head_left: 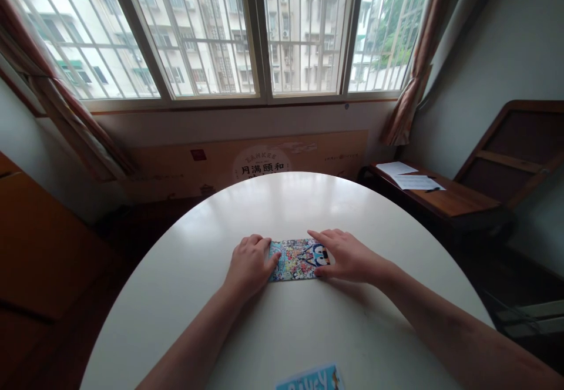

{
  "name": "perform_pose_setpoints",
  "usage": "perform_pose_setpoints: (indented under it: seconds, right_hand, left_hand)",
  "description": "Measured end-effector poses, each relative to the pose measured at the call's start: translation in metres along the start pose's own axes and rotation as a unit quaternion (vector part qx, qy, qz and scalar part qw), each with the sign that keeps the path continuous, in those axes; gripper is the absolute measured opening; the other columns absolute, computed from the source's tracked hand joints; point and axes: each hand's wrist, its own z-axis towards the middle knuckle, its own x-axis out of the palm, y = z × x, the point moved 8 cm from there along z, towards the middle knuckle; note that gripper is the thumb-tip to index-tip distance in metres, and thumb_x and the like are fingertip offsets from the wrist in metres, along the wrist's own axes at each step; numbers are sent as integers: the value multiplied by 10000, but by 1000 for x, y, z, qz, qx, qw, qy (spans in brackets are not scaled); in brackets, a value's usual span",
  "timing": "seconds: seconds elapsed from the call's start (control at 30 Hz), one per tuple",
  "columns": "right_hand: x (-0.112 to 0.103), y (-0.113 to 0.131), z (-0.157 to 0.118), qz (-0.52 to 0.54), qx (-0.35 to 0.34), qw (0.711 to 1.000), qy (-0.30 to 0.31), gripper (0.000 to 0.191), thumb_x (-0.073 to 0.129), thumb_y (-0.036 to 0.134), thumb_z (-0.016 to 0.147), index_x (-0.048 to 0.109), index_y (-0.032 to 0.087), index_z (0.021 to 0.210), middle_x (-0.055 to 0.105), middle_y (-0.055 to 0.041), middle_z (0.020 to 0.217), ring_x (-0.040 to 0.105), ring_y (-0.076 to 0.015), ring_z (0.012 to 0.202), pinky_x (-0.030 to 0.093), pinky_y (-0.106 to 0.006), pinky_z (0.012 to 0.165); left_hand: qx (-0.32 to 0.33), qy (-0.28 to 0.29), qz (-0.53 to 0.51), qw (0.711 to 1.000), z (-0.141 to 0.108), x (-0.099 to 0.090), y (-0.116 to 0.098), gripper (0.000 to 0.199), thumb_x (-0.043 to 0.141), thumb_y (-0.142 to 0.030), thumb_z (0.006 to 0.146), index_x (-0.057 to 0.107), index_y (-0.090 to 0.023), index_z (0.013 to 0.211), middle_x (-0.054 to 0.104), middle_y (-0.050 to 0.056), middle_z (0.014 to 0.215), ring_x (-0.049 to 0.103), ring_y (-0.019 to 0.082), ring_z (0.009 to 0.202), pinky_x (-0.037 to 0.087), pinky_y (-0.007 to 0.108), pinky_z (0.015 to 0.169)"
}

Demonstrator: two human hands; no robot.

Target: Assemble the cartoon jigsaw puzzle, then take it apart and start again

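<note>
Bracketing printed card (294,259) on table (264,325): left grip (249,264) closed on one end, right grip (352,257) open around the other.

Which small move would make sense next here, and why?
Probably closing the fingers of the right hand onto the right end of the patterned card. The left hand already has its thumb over the left end, while the right looks only loosely spread around its end, index finger extended at the far edge and thumb at the near corner.
</note>
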Motion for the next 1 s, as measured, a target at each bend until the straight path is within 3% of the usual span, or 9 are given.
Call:
perform_pose_setpoints:
  seconds: [0.5,1.0]
  right_hand:
    - [4,-4,4,44,13,998,37,1045,811,525,675,333,269,1568,504,-116,1319,435,-315,1236,370,-442,1076]
    - [0,-2,1,138,0,990,18,885,772,332,727,394,293,1527,479,-86,1265,511,-238,1137,461,-378,1003]
  left_hand:
    - [3,7,-38,999,-2,0,-2,321,640,-356,856,692,-180,1119,649,120,1202,549,318,1141,420,444,1012]
    - [-5,-7,-86,996,-2,0,3,279,711,-327,797,686,-193,1040,677,94,1143,571,314,1124,428,443,993]
